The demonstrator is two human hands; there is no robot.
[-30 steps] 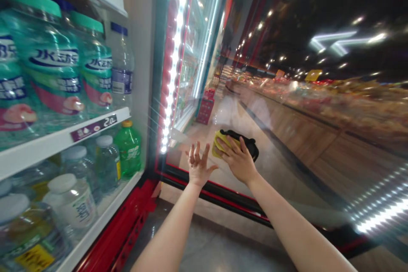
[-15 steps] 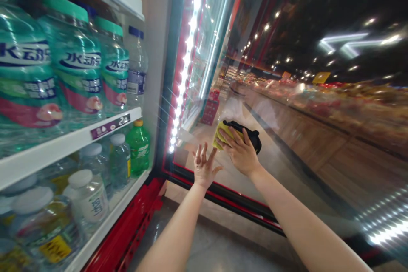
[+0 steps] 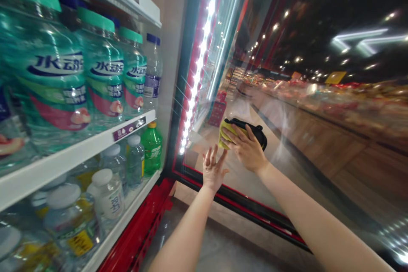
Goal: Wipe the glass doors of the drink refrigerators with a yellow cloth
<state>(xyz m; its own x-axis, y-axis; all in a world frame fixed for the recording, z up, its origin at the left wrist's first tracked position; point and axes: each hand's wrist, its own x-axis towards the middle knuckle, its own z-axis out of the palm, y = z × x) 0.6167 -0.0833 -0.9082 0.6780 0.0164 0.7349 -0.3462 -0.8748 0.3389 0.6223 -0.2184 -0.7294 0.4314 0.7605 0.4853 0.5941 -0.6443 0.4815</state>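
Observation:
My right hand presses a yellow cloth flat on the glass door, its fingers spread over the cloth. A black item lies against the cloth, partly behind the fingers; what it is I cannot make out. Lower and to the left, my left hand has its fingers apart and holds nothing, close to the glass above the door's dark bottom frame. Whether it touches the glass I cannot tell.
Shelves of drinks stand on the left, with green-capped bottles above and a green bottle below. A red cooler base runs beneath. A bright light strip lines the door's hinge side.
The whole view has shifted, so shelves, door and both hands appear further right. My right hand remains on the cloth, and my left hand stays spread.

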